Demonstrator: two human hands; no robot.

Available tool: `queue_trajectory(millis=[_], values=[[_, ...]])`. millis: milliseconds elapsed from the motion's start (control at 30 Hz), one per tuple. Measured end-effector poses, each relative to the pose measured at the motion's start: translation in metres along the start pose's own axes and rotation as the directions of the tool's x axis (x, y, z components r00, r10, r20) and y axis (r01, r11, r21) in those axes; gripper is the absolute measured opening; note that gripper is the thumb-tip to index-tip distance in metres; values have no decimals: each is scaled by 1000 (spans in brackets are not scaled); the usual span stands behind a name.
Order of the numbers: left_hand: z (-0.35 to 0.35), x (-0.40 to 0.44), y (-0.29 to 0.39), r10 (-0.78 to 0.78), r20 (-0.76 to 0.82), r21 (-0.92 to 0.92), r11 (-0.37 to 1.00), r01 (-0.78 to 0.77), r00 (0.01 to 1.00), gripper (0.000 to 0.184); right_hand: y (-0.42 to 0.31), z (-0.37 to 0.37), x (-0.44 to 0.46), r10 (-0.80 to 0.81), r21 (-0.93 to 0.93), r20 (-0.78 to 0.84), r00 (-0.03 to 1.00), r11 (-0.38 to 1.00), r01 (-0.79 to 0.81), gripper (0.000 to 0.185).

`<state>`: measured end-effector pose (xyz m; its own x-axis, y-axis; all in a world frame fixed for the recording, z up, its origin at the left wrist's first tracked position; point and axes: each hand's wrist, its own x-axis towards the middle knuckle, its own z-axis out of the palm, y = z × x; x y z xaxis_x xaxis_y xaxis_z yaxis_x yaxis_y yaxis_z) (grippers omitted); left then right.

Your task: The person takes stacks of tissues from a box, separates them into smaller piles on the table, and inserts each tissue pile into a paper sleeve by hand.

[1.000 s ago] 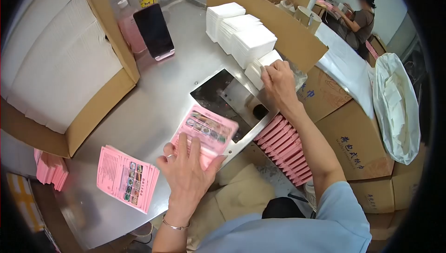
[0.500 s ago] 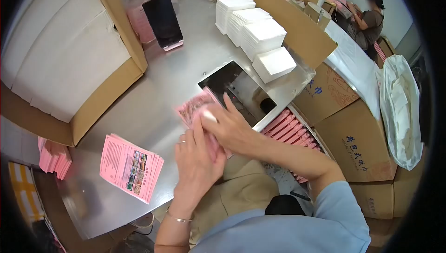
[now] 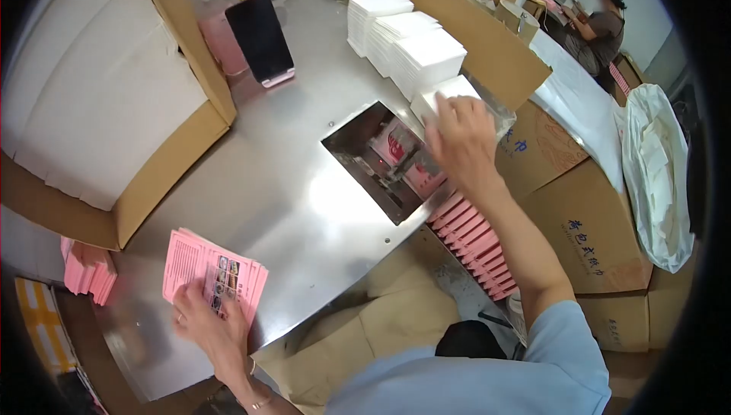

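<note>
My left hand (image 3: 209,324) rests with its fingers apart on a stack of pink printed sleeves (image 3: 199,259), which carry text and small food pictures. At the front stack of folded white napkins (image 3: 429,104), my right hand (image 3: 464,137) has its fingers spread over the top; whether the fingertips touch is hard to tell. Between the hands, a rectangular opening (image 3: 358,158) in the metal table shows metal parts and pink pieces with red print (image 3: 394,147) inside. More white napkin stacks (image 3: 430,57) stand behind the front one.
A phone (image 3: 260,38) leans on a stand on the metal table (image 3: 266,179). Left of it is a big cardboard box (image 3: 171,164) of white paper. Pink packs (image 3: 476,244) fill a bin below the opening. Cartons (image 3: 590,240) line the right, where another person (image 3: 601,30) sits farther back.
The pink item held in both hands is gone from them. My left hand moved down-left to the sleeves, my right up-right to the napkins. Pink pieces now show in the opening.
</note>
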<state>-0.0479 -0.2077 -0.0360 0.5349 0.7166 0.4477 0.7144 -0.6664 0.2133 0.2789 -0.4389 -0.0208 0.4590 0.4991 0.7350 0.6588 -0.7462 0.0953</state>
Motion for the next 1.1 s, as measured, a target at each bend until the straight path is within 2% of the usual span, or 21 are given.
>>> queue_trajectory(millis=[33,67,133,167,200,267,333,400,533,633,733,767,800,833,867,900,933,967,1000,1033,1100], values=[[6,-3,-15,47,99,25,998,-50,994,36,19,24,-9,66,-56,163,984,997,-57,20],[3,1,-16,53,92,19,998,-55,994,36,26,34,-15,70,-63,154,986,996,-61,20],[-2,6,-13,169,273,3,984,-176,947,29,35,40,-8,58,84,42,997,995,-61,17],[2,8,-13,284,132,-48,959,-280,950,23,37,44,-12,83,95,20,996,992,-84,18],[4,8,-7,290,156,-42,957,-287,944,23,36,43,-17,95,99,42,995,990,-98,18],[10,12,26,298,110,-404,885,-232,948,20,39,42,-13,127,202,47,991,970,-134,16],[28,6,73,486,90,-534,760,-370,869,23,41,36,-9,130,203,55,990,969,-139,15],[34,-1,98,546,142,-418,789,-450,826,25,43,38,-11,138,250,84,987,956,-155,11],[41,-5,108,529,155,-441,793,-421,835,37,50,42,-17,91,267,19,996,959,-93,16],[48,-10,123,652,107,-612,638,-467,751,34,52,32,-12,72,249,-38,997,967,-60,39],[47,-2,124,632,17,-655,592,-469,774,43,-17,-3,-28,-256,449,-43,966,858,248,40],[50,1,110,659,97,-617,628,-475,746,59,-49,-22,-49,-452,511,-15,892,763,395,40],[46,2,108,657,91,-614,629,-478,748,59,-75,-46,-71,-568,619,-62,821,623,478,40],[40,3,105,606,147,-541,711,-449,782,63,-90,-56,-83,-587,694,-145,796,513,505,41],[35,4,101,546,200,-458,786,-415,813,68,-93,-42,-76,-500,672,-190,845,561,483,34],[42,4,111,499,227,-473,807,-354,836,78,-90,-26,-60,-532,581,2,847,689,432,30],[41,3,122,508,234,-466,807,-363,829,78,-86,-14,-43,-515,462,204,832,800,382,26],[41,1,134,502,192,-472,801,-369,843,84,-89,-8,-25,-537,457,350,768,813,360,22],[43,0,144,490,139,-486,791,-371,861,90,-96,-7,-23,-508,624,132,851,710,327,20],[48,-1,144,403,152,-464,835,-295,902,92,-106,-12,-26,-560,572,184,808,729,375,24],[44,-1,125,475,183,-418,830,-370,861,84,-103,-20,-33,-611,519,244,754,738,430,29]])
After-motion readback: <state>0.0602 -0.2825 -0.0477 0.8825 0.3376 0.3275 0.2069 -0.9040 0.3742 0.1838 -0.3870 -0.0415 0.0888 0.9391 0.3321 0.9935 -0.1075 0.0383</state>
